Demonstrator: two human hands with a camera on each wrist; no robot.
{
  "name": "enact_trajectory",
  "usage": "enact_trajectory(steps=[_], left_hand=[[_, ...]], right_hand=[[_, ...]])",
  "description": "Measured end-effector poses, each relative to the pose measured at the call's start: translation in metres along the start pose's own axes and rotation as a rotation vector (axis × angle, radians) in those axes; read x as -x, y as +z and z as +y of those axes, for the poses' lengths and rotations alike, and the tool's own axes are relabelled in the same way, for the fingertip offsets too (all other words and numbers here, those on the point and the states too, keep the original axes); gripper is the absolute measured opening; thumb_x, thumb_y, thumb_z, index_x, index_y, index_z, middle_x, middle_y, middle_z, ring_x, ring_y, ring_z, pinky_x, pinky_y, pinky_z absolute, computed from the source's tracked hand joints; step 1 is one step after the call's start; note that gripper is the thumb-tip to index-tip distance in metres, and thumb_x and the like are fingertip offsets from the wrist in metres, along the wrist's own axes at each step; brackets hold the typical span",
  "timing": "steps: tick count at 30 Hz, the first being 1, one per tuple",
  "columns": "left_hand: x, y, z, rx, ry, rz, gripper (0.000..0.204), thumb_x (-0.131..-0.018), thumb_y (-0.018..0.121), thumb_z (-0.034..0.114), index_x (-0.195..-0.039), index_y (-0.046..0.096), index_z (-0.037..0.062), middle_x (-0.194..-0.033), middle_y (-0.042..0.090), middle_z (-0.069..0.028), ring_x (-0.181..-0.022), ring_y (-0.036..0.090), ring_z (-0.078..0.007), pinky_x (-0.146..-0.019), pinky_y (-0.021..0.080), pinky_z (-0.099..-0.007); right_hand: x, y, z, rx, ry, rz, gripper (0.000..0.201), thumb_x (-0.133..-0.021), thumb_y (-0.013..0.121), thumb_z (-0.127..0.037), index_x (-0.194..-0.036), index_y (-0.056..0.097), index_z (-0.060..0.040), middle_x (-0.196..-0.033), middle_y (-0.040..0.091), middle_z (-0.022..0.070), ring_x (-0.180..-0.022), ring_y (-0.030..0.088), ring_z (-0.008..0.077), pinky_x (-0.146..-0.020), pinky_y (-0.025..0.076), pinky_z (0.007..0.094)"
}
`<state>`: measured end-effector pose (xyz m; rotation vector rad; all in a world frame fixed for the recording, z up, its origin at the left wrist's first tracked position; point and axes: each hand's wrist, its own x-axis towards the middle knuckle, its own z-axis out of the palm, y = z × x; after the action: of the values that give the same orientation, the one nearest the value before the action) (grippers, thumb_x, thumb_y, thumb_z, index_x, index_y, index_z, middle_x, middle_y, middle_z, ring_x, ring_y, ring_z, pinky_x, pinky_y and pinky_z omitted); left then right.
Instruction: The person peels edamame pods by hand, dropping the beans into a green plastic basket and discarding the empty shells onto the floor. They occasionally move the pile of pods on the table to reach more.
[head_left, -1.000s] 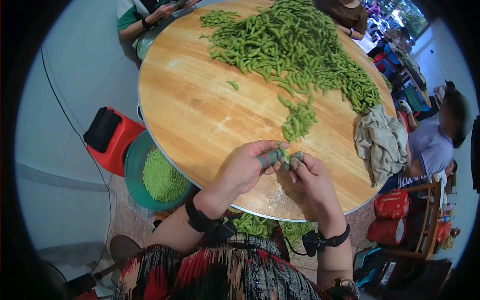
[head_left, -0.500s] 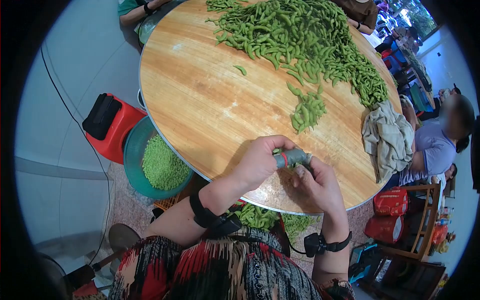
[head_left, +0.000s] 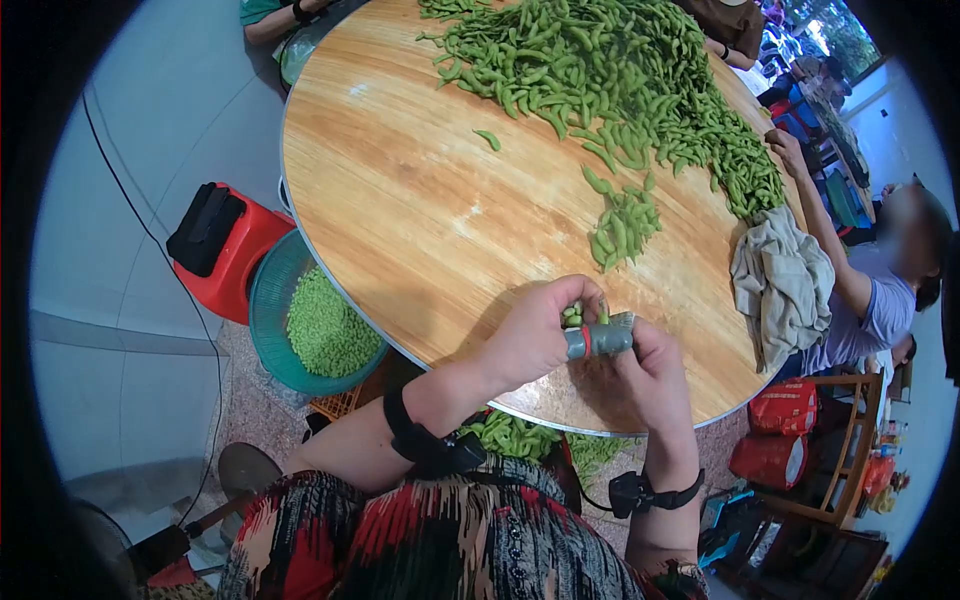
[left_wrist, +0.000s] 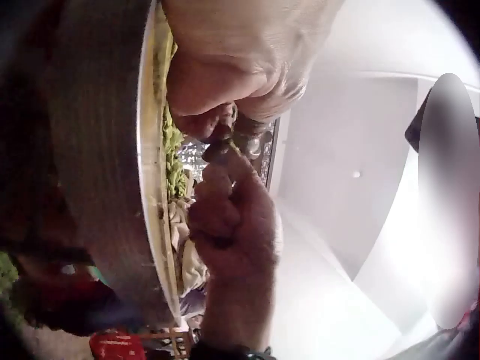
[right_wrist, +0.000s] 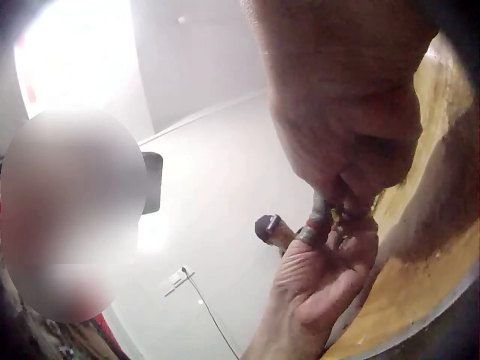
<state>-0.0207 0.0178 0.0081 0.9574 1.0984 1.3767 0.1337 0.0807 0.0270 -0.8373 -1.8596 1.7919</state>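
Observation:
In the head view my left hand is over the near edge of the round wooden table, fingers curled round a green edamame pod. A grey wrap with a red band covers its thumb. Facing it, my right hand pinches at the same pod, with a grey wrap on a finger too. Both hands' tips meet, so most of the pod is hidden. A green sliver of the pod shows between the fingers in the left wrist view. A small cluster of pods lies just beyond.
A large heap of pods covers the far side, with a single pod apart. A crumpled cloth lies at the right edge. A green basin of shelled beans stands lower left. A person sits at right.
Both hands have shifted slightly right, and the left thumb has swung across toward the right hand over the pod. The person at right has reached an arm toward the heap.

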Motion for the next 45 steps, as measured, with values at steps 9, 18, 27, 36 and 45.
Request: enact_trajectory(steps=[9,18,27,36,45], left_hand=[[-0.002,-0.002,0.007,0.023,-0.034,0.129,0.017,-0.085,0.055,0.004,-0.101,0.057,0.0026,-0.089,0.057,0.0022,-0.081,0.051,-0.0054,-0.071,0.043,-0.0195],[0.0,-0.003,0.002,0.227,-0.153,-0.06,0.009,-0.089,0.05,0.01,-0.094,0.056,0.0042,-0.072,0.047,0.0042,-0.061,0.04,-0.0035,-0.056,0.034,-0.0179],[0.005,0.009,-0.005,0.016,-0.125,-0.216,0.012,-0.088,0.045,0.004,-0.093,0.056,0.0046,-0.07,0.048,0.0041,-0.062,0.043,-0.0047,-0.056,0.036,-0.0189],[0.032,0.022,0.019,-0.617,-0.005,-0.547,0.029,-0.078,0.058,0.009,-0.107,0.058,0.0117,-0.08,0.064,-0.0132,-0.074,0.062,-0.0254,-0.069,0.046,-0.0336],[0.013,0.006,-0.001,0.446,-0.16,0.076,0.024,-0.083,0.054,0.002,-0.106,0.059,0.0014,-0.083,0.056,0.0005,-0.069,0.048,-0.0067,-0.061,0.04,-0.0188]], right_hand=[[-0.056,-0.055,-0.029,0.398,0.169,0.107,0.022,-0.088,0.051,-0.023,-0.085,0.059,-0.0031,-0.055,0.051,-0.0019,-0.052,0.046,0.0053,-0.047,0.034,0.0216],[-0.112,-0.072,-0.002,1.009,-0.125,0.149,0.025,-0.084,0.056,-0.024,-0.096,0.055,-0.0022,-0.082,0.061,0.0209,-0.079,0.057,0.0401,-0.068,0.045,0.0449],[-0.026,-0.052,0.0,0.553,0.033,0.143,0.017,-0.083,0.058,-0.011,-0.096,0.057,0.0004,-0.075,0.061,0.0162,-0.066,0.058,0.0201,-0.064,0.045,0.0302],[-0.013,-0.011,0.002,0.977,-0.272,0.254,0.02,-0.076,0.063,-0.014,-0.09,0.056,-0.0018,-0.069,0.059,0.0199,-0.062,0.059,0.0361,-0.053,0.046,0.0404],[0.001,-0.01,-0.018,-0.144,0.236,0.08,0.016,-0.084,0.059,-0.017,-0.085,0.06,-0.0014,-0.057,0.049,-0.0025,-0.048,0.042,0.0059,-0.043,0.033,0.021]])
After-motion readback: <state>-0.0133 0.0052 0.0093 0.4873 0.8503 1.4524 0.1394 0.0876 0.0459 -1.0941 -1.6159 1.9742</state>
